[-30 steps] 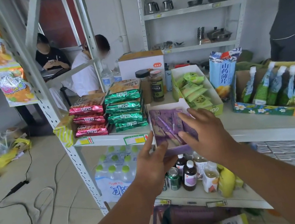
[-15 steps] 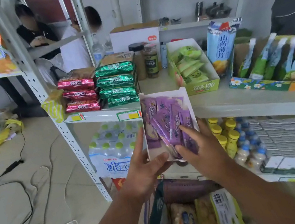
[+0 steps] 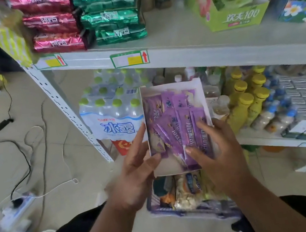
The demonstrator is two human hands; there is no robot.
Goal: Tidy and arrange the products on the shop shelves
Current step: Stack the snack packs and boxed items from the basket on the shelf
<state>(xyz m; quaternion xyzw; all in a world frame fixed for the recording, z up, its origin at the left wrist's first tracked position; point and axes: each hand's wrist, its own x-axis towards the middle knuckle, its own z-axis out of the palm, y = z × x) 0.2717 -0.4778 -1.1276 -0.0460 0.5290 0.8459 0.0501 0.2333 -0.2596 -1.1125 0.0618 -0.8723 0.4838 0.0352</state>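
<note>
Left hand (image 3: 137,171) gripping the box (image 3: 196,89) at its left wall, thumb hooked over the near corner, fingers running up the outside. Right hand (image 3: 217,151) spread flat over the sachets (image 3: 172,128) inside, fingers straight, pressing rather than pinching. Box held in the air, off the shelf (image 3: 188,52), level with the lower tier and above a basket (image 3: 188,191) of snack bags.

Risks, as judged from this hold: box carried by one side only, so a tip toward the right or far end seems likely if the pressing hand lifts. Near end of the box open or low, so sachets could slide out toward the basket. Thin card walls may buckle under a hard squeeze. Crowded bottles (image 3: 248,103) just beside the box could be knocked by a careless swing.

Box: white card, flat, rectangular, open-topped, light. Sachets: purple, glossy film, long narrow strips, lying skewed and overlapping; slippery by the look. Water pack (image 3: 111,119): clear shrink-wrap over green-capped bottles, soft-skinned. Bottles at right: yellow caps, rounded plastic. Upper shelf: painted metal, smooth, with paper price tags (image 3: 129,58) on its edge. Above, foil packs in red (image 3: 50,27) and green (image 3: 112,18), crinkled, stacked flat.
</note>
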